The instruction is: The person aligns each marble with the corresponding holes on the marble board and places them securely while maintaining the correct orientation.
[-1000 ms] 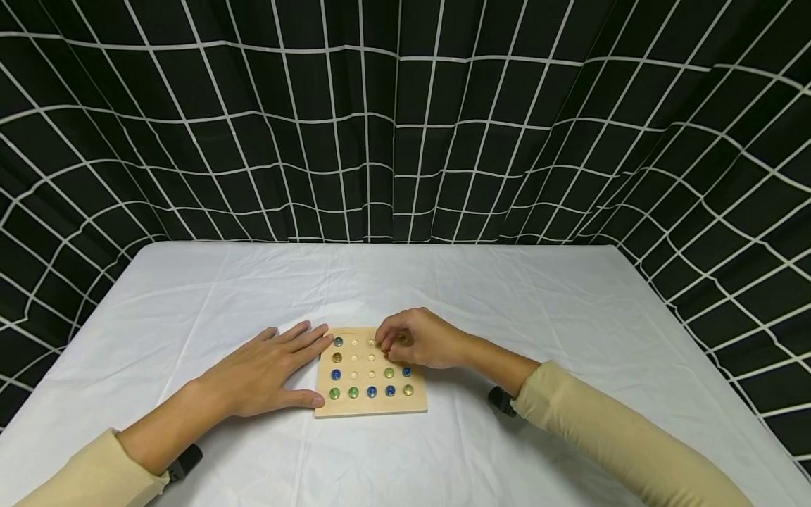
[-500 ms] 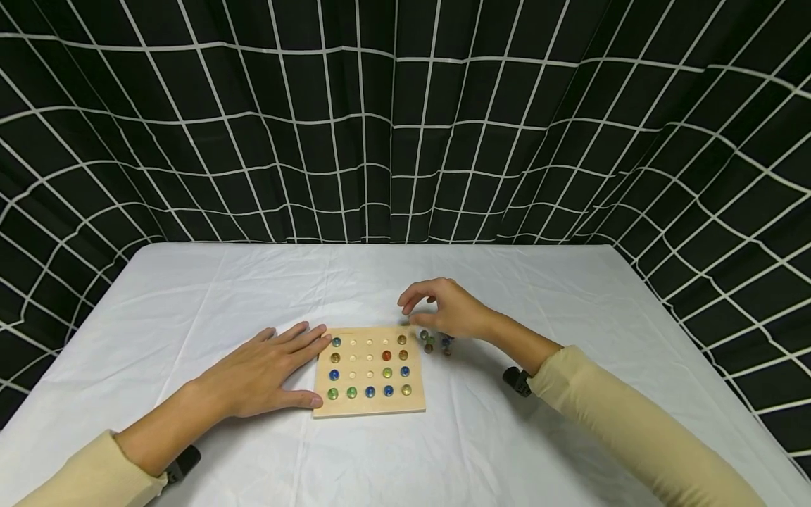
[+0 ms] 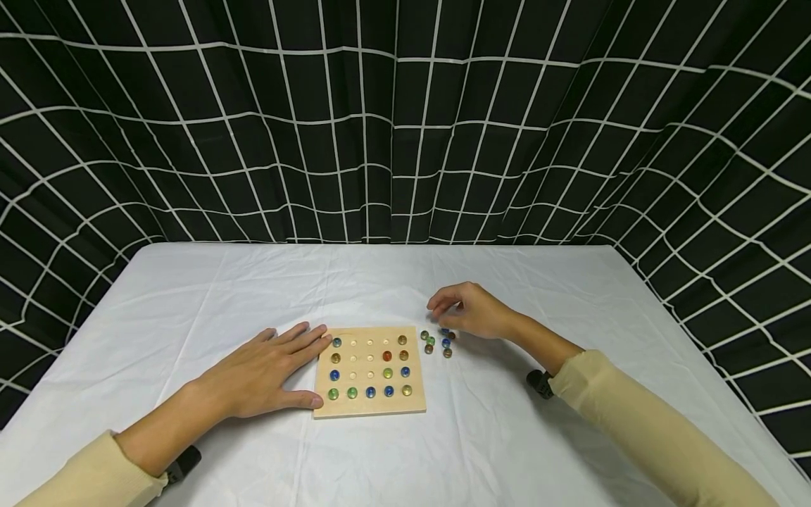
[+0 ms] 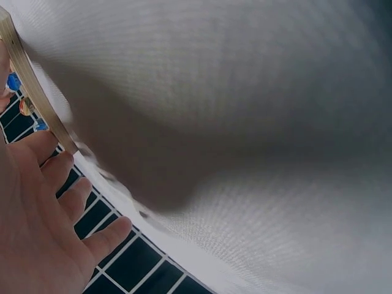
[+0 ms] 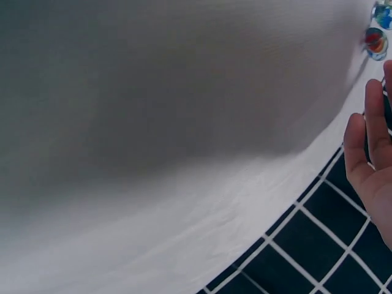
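Observation:
A pale wooden board [image 3: 367,406] lies on the table, with glass marbles seated in pits along its left column, near row and right side. A red marble [image 3: 387,356] is among them; several pits in the middle are bare. My left hand [image 3: 272,373] lies flat with straight fingers, its fingertips and thumb touching the board's left edge. Just right of the board, loose marbles [image 3: 447,353] sit in a small cluster. My right hand [image 3: 475,310] hovers at this cluster, fingers loosely bent, with nothing visible between them. The right wrist view shows relaxed fingers near a red-streaked marble [image 5: 375,41].
A white cloth [image 3: 253,282] with creases covers the table. Behind and around it hangs a black curtain [image 3: 380,141] with a white grid. Each wrist carries a small dark camera, such as the right one [image 3: 540,384].
My right hand has left the red marble in a pit of the board and moved right to the loose marbles. My left hand stays in place.

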A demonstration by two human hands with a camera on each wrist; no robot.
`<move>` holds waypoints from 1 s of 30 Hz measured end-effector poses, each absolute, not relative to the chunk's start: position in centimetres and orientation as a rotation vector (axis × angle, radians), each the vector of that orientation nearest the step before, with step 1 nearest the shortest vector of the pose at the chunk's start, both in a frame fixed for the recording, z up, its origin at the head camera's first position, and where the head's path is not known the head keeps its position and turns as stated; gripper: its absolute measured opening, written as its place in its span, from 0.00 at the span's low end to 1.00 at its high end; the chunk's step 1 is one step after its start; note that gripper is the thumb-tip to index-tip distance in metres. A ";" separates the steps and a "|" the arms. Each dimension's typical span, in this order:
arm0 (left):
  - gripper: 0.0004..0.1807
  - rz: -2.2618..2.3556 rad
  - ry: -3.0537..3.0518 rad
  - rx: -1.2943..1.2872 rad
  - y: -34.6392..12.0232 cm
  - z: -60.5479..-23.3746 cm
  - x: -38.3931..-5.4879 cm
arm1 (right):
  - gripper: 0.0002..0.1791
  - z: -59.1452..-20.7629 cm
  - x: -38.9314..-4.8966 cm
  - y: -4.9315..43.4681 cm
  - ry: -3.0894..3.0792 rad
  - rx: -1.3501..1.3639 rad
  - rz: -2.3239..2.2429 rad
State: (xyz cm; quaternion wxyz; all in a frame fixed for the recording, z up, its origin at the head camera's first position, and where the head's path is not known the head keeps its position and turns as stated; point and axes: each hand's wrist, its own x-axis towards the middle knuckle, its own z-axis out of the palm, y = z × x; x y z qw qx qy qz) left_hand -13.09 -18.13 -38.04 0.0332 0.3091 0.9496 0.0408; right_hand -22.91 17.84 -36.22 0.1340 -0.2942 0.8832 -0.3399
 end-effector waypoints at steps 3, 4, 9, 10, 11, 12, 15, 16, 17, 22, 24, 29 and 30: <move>0.49 0.120 2.923 0.951 -18.1 -38.0 -13.1 | 0.12 -36.4 -22.8 18.4 2.549 -0.840 -1.000; 0.49 0.119 2.924 0.951 -18.1 -38.1 -13.1 | 0.12 -36.5 -22.7 18.5 2.550 -0.832 -1.002; 0.49 0.119 2.922 0.950 -18.1 -38.1 -13.1 | 0.12 -36.8 -22.6 19.0 2.549 -0.783 -1.008; 0.49 0.120 2.921 0.949 -18.1 -38.1 -13.1 | 0.12 -36.9 -22.6 19.0 2.549 -0.778 -1.010; 0.49 0.121 2.920 0.948 -18.1 -38.1 -13.1 | 0.12 -37.0 -22.6 19.0 2.551 -0.777 -1.010; 0.49 0.122 2.920 0.947 -18.1 -38.1 -13.1 | 0.11 -37.0 -22.6 19.0 2.557 -0.780 -1.008; 0.49 0.125 2.919 0.946 -18.0 -38.0 -13.1 | 0.11 -37.1 -22.6 19.1 2.574 -0.786 -1.011; 0.49 0.125 2.920 0.946 -18.0 -38.1 -13.1 | 0.11 -37.1 -22.5 19.0 2.582 -0.787 -1.010; 0.49 0.125 2.920 0.946 -18.0 -38.1 -13.1 | 0.11 -37.1 -22.5 19.0 2.590 -0.787 -1.006; 0.49 0.129 2.921 0.945 -18.0 -38.1 -13.1 | 0.11 -37.1 -22.5 18.8 2.646 -0.783 -0.941; 0.49 0.132 2.920 0.942 -18.1 -38.1 -13.1 | 0.11 -37.1 -22.5 18.7 2.669 -0.780 -0.907; 0.49 0.132 2.922 0.944 -18.1 -38.2 -13.1 | 0.11 -37.0 -22.4 18.4 2.695 -0.774 -0.867; 0.49 0.132 2.923 0.945 -18.1 -38.2 -13.1 | 0.11 -37.0 -22.3 18.4 2.696 -0.776 -0.866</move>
